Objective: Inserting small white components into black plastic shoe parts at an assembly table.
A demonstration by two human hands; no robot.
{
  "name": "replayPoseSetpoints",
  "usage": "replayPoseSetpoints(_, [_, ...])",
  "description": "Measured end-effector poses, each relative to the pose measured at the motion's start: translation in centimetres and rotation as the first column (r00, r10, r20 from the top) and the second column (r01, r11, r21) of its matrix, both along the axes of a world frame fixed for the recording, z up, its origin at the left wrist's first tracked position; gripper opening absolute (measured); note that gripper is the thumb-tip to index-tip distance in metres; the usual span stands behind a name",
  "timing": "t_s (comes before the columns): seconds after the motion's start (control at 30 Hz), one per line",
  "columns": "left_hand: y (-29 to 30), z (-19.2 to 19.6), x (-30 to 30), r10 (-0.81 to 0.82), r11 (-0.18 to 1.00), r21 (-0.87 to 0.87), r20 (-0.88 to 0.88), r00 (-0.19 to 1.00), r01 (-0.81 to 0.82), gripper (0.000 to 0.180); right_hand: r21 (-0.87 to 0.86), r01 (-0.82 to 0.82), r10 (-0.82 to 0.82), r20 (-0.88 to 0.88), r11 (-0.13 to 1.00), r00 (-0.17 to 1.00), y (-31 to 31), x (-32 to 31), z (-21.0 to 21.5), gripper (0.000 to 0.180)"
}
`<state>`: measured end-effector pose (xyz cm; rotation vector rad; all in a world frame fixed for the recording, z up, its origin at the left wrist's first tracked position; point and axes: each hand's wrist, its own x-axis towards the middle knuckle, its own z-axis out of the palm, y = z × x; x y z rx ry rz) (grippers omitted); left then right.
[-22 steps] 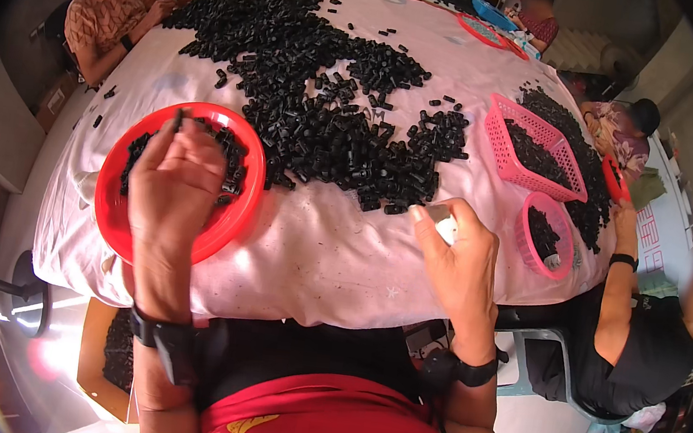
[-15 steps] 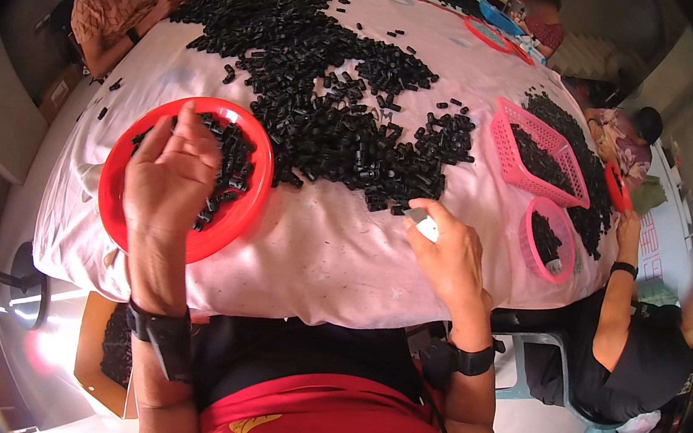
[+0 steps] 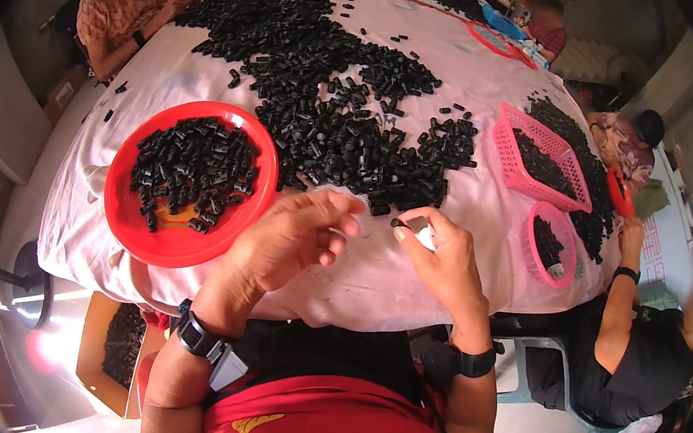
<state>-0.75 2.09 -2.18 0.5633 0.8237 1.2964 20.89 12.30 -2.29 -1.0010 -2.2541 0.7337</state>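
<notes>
My right hand [image 3: 451,263] is closed just in front of the pile. It holds a small white object [image 3: 426,238], partly hidden in the fingers, and a small black piece [image 3: 398,222] shows at the thumb tip. My left hand [image 3: 297,237] is lifted over the cloth to the left of it, fingers loosely bent and apart, with nothing visible in them. A red round bowl [image 3: 179,257] stands to its left, holding many black cylindrical pieces [image 3: 190,160]. Beyond both hands spreads a large pile of the same black pieces [image 3: 347,140].
A pink mesh basket [image 3: 541,196] and a pink round basket [image 3: 557,279] hold black pieces at the right. Several people sit around the pale pink cloth-covered table [image 3: 339,284]. One person's arm [image 3: 622,291] reaches in from the right. A cardboard box [image 3: 95,359] stands below the left edge.
My left hand has swung right from over the red bowl toward my right hand, uncovering the pieces in the bowl. The right hand stays nearly in place; a black piece now shows at its thumb.
</notes>
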Motion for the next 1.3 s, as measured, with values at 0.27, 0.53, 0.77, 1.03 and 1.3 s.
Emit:
replayPoseSetpoints(0.27, [0.0, -1.2, 1.5, -0.172, 0.984, 0.050, 0.001, 0.985, 0.171, 0.028, -0.027, -0.288, 0.276, -0.212, 0.957, 0.937, -3.3, -0.6, 3.0, 0.023])
replayPoseSetpoints(0.53, [-0.4, -0.3, 1.8, -0.178, 0.982, 0.100, 0.185, 0.966, 0.162, 0.027, -0.080, -0.292, 0.253, -0.320, 0.953, 0.913, -3.5, -0.5, 3.3, 0.028])
replayPoseSetpoints(0.77, [-0.7, 0.4, 1.9, -0.211, 0.976, 0.108, 0.273, 0.939, 0.188, 0.029, -0.094, -0.334, 0.259, -0.450, 0.938, 0.855, -3.7, -0.7, 3.4, 0.027])
replayPoseSetpoints(1.03, [-0.7, 0.6, 2.3, -0.233, 0.972, 0.119, 0.358, 0.904, 0.204, 0.028, -0.096, -0.321, 0.251, -0.433, 0.942, 0.866, -3.7, -0.4, 3.5, 0.026])
replayPoseSetpoints(1.3, [-0.9, 0.7, 2.4, -0.127, 0.985, 0.141, 0.172, 0.977, 0.103, 0.023, -0.062, -0.295, 0.260, -0.330, 0.953, 0.908, -3.6, 0.0, 4.0, 0.022])
